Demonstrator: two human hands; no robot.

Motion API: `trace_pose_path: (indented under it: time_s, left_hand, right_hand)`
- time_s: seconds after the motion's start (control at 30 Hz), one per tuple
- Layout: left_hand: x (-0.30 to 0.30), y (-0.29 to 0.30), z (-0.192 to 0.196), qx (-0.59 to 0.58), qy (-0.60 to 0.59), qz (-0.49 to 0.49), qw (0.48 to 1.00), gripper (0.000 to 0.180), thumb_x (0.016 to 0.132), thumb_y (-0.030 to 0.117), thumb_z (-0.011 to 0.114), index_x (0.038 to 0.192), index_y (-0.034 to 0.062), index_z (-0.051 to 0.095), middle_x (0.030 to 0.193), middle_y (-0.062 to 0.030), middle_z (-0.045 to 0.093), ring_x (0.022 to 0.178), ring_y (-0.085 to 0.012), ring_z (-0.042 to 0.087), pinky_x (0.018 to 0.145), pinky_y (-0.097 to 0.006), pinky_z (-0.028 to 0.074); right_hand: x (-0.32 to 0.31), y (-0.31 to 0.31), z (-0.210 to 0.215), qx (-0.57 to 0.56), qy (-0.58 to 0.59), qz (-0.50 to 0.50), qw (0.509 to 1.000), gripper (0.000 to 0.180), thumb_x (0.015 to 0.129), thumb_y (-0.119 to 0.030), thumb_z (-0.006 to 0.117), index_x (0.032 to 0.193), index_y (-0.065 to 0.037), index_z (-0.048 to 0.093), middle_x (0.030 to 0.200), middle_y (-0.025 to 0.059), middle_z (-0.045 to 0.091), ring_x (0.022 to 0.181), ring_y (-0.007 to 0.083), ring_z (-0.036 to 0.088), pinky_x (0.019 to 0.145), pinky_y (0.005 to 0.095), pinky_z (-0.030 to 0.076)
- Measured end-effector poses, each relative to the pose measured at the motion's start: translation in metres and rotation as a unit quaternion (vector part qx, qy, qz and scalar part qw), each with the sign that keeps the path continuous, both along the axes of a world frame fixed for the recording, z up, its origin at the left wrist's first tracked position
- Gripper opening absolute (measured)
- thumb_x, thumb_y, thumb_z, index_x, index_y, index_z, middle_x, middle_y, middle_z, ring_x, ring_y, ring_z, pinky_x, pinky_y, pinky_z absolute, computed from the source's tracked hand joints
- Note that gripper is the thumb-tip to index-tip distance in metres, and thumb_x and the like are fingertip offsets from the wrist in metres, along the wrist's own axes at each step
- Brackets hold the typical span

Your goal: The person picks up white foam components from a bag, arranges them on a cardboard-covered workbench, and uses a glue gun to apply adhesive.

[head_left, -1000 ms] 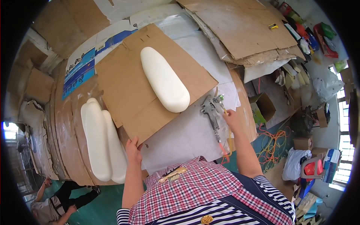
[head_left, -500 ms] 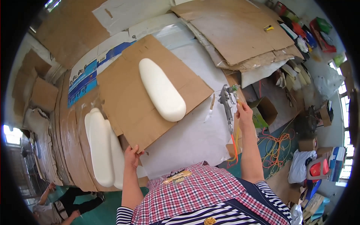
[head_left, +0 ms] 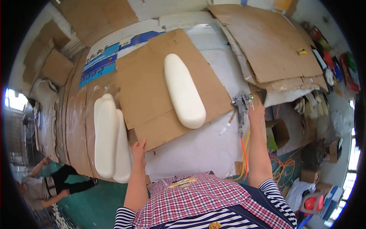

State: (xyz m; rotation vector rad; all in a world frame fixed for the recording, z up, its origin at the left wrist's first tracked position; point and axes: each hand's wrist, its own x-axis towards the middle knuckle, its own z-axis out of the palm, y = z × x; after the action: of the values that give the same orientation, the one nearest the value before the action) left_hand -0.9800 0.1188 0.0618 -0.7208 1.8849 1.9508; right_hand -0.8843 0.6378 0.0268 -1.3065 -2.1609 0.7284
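Note:
My left hand [head_left: 138,149] pinches the near left corner of a brown cardboard sheet [head_left: 146,103]. On that sheet lies a long, smooth, cream-white piece with rounded ends [head_left: 185,91]. My right hand [head_left: 257,111] is beside a metal spray gun [head_left: 241,108], at the sheet's right corner. The gun's handle points toward me, with an orange-red hose [head_left: 244,152] running from its end. My right fingers are blurred and partly hidden at the gun, so their grip does not show. To the left, several similar white pieces [head_left: 106,137] lie close together.
White paper [head_left: 183,156] covers the table under the sheet. Stacked cardboard [head_left: 274,45] rises at the far right. Coiled hoses [head_left: 284,168] and an open box [head_left: 280,133] are on the right. Another person [head_left: 47,187] is at the lower left, beyond the table.
The view has shifted, moving the table rightward in the picture. My left hand stays at the sheet's corner. My right hand has moved slightly farther away beside the spray gun.

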Motion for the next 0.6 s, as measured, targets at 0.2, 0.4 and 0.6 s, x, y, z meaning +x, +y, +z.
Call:
trace_pose_path:
  time_s: [0.2, 0.4, 0.6]
  left_hand:
    - [-0.001, 0.032, 0.035, -0.069, -0.086, 0.065, 0.992, 0.046, 0.078, 0.024, 0.072, 0.113, 0.0006, 0.054, 0.103, -0.0062, 0.06, 0.085, -0.0159, 0.058, 0.074, -0.028, 0.047]
    - [-0.009, 0.027, 0.045, -0.084, 0.045, 0.18, 0.979, 0.042, 0.082, 0.015, 0.066, 0.117, -0.0027, 0.05, 0.102, -0.008, 0.06, 0.086, -0.0164, 0.057, 0.075, -0.029, 0.047]
    - [-0.035, 0.011, 0.075, -0.025, 0.077, 0.104, 0.991, 0.028, 0.084, 0.011, 0.061, 0.108, -0.0038, 0.058, 0.096, -0.0068, 0.063, 0.086, -0.0132, 0.058, 0.075, -0.027, 0.047]
  right_hand:
    - [-0.079, -0.042, 0.026, 0.101, 0.026, 0.236, 0.966, 0.05, 0.08, -0.024, 0.059, 0.122, 0.0, 0.049, 0.115, 0.0229, 0.056, 0.108, 0.0359, 0.053, 0.096, 0.0432, 0.039]
    - [-0.118, -0.048, 0.039, -0.049, -0.193, 0.209, 0.957, 0.056, 0.082, -0.046, 0.05, 0.117, -0.002, 0.056, 0.113, 0.0215, 0.06, 0.105, 0.0361, 0.057, 0.092, 0.0413, 0.042]
    - [-0.13, -0.034, 0.09, -0.067, -0.162, 0.24, 0.955, 0.056, 0.078, -0.052, 0.055, 0.084, 0.003, 0.065, 0.082, 0.0246, 0.064, 0.082, 0.0375, 0.062, 0.072, 0.0425, 0.047]
